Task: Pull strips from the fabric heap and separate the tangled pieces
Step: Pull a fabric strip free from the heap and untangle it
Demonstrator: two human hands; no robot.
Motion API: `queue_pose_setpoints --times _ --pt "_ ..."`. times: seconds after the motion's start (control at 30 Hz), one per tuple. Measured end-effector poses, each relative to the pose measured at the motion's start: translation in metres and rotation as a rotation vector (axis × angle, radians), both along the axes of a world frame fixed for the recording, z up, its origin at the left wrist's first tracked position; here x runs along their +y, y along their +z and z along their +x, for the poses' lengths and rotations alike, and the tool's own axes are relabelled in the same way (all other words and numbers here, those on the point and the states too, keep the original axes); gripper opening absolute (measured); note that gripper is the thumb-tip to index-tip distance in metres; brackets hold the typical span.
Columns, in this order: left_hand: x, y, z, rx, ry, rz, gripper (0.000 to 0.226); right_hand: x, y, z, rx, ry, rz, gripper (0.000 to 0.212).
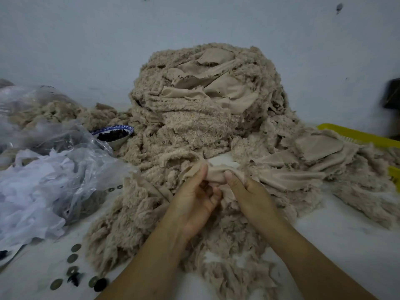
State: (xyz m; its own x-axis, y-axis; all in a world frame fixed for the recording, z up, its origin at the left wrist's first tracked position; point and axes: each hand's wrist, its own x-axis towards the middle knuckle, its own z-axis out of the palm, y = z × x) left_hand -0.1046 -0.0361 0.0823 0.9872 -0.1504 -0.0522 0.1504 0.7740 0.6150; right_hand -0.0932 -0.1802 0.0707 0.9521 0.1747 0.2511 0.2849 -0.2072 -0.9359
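Pinching a beige fabric strip (217,175) between them, your left hand (194,204) and right hand (249,195) sit just in front of the fabric heap (207,100), at its near foot. Each thumb presses on the strip's smooth backing with the fingers curled beneath. Both hands are clamped on the same piece, close together, with a short span of cloth between the thumbs. The strip runs down into the tangle of fluffy beige pieces spread under your wrists. The heap rises tall against the pale wall behind it, fleecy side out, with smooth backing showing near its top. Left of the heap, touching its base, stands a blue-and-white bowl (121,140) of small dark pieces. Further left lie crumpled clear plastic bags (54,169), one holding white scraps. To the heap's near left, coin-like discs (72,258) with centre holes lie on the white worktop (337,239). Right of the heap, the rim of a yellow plastic basket (355,133) shows behind more loose strips.
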Motion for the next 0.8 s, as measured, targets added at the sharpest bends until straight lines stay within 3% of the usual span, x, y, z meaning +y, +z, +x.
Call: queue_pose_setpoints --times 0.13,0.2,0.27,0.37,0.47,0.57,0.7,0.8 --pt "0.006 -0.003 0.006 0.08 0.171 -0.024 0.021 -0.006 0.001 0.002 0.036 -0.031 0.009 0.092" --pt "0.006 -0.006 0.006 0.086 0.201 0.029 0.024 -0.007 0.005 0.001 0.044 -0.052 0.025 0.102" --pt "0.006 -0.007 0.007 0.091 0.216 0.105 0.026 -0.01 0.008 0.0 0.054 -0.067 0.046 0.099" --pt "0.007 -0.006 0.007 0.038 0.174 0.251 0.036 -0.013 0.011 0.0 0.033 -0.1 0.071 0.077" --pt "0.003 -0.003 0.001 -0.065 0.017 0.38 0.05 -0.015 0.009 0.002 0.022 -0.068 0.062 0.082" --pt "-0.004 -0.003 -0.003 -0.09 -0.018 0.429 0.045 -0.012 0.007 -0.002 0.016 0.003 0.057 0.054" --pt "-0.004 -0.003 -0.002 -0.032 0.052 0.382 0.041 -0.01 0.006 -0.001 0.005 0.035 -0.063 0.071" --pt "-0.003 -0.002 0.0 0.021 0.093 0.367 0.025 -0.007 0.007 -0.004 -0.001 0.112 -0.116 0.053"
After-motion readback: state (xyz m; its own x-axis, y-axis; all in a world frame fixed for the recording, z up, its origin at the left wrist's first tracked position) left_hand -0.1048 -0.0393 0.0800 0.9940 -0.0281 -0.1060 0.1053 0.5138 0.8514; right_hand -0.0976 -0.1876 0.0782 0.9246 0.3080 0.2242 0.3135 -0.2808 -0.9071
